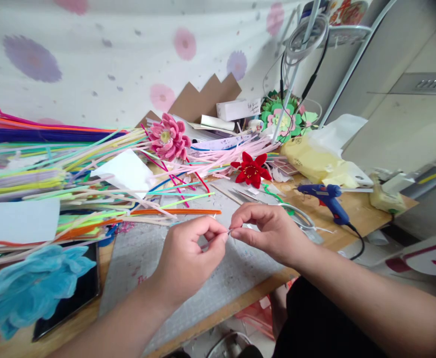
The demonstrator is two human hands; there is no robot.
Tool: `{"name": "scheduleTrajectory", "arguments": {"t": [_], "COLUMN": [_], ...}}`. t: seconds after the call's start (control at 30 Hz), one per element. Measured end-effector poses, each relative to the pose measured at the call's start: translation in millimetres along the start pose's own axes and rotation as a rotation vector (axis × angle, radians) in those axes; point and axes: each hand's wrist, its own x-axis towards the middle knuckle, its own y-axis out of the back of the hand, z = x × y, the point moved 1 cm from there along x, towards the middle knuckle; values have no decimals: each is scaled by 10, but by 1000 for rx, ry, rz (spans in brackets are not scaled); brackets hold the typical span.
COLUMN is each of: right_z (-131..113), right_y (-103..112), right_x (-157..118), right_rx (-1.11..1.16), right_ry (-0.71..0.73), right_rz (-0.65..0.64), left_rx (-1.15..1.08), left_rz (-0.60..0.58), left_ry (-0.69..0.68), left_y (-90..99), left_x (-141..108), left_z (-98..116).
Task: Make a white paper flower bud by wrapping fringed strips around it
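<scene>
Over the grey cutting mat (136, 278), my left hand (190, 256) and my right hand (268, 231) meet with their fingertips almost touching. Thumb and forefinger of each are pinched together on a tiny, thin, pale piece (229, 231). Most of it is hidden by the fingers, so its kind cannot be told. Just beyond the hands lie orange pipe cleaners (180, 212) and scissors (246, 195). A red fuzzy flower (251, 170) with yellow stamens sits farther back. To its left stands a pink fuzzy flower (168, 136).
Bundles of coloured pipe cleaners (50, 135) cover the table's left side. A blue fuzzy flower (35, 286) rests over a dark tablet-like slab (72, 298) at front left. On the right lie a blue glue gun (328, 199) with its cord and a yellow plastic bag (311, 159).
</scene>
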Motion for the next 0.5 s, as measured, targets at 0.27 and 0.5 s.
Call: {"name": "scheduleTrajectory", "arguments": {"t": [0.27,0.5], "right_z": [-4,-35], "right_y": [-3,1], "right_x": [-4,-27], "right_rx": [0,-42], "right_ry": [51,160], "right_rz": [11,39], "left_rx": [-17,20], "left_rz": [23,51], "left_ry": [-101,-219], "left_y": [14,23], "left_x": [-10,-17], "left_z": [14,84]}}
